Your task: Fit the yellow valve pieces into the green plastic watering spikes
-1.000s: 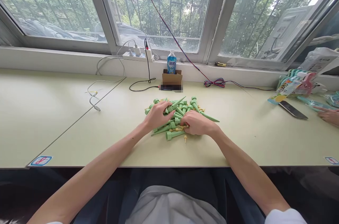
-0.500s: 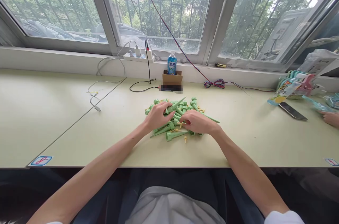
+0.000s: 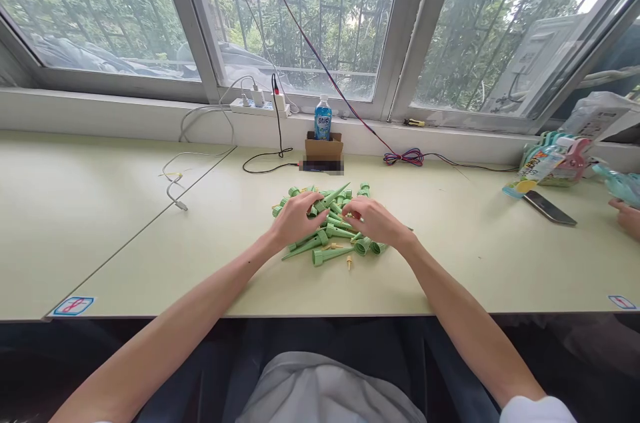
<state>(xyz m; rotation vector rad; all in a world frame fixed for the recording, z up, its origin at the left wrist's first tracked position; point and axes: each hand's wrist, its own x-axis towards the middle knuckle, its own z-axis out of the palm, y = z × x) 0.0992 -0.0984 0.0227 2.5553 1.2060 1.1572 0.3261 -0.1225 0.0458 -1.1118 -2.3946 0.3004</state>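
My left hand (image 3: 296,217) is closed around a green plastic watering spike (image 3: 335,197), whose tapered point slants up to the right. Close by on the right, my right hand (image 3: 376,217) has its fingers curled and pinched together over the pile. What sits between those fingertips is too small to make out. Under and around both hands lies a heap of similar hollow green spikes (image 3: 332,255) with ribbed caps, pointing in different directions. Small yellow nozzle-like pieces are mixed among them, and one yellow nozzle (image 3: 349,262) rests at the near side of the heap.
Behind the heap, a blue bottle (image 3: 323,119) stands by a small cardboard box (image 3: 324,145). Cables and a power strip (image 3: 257,107) run along the window ledge. To the right are a phone (image 3: 550,207), plastic packages (image 3: 543,166) and another person's hand (image 3: 625,215).
My right hand has lifted slightly from the pile, uncovering spikes beneath it. A yellow nozzle near its fingertips no longer shows there. My left hand keeps its spike almost still.
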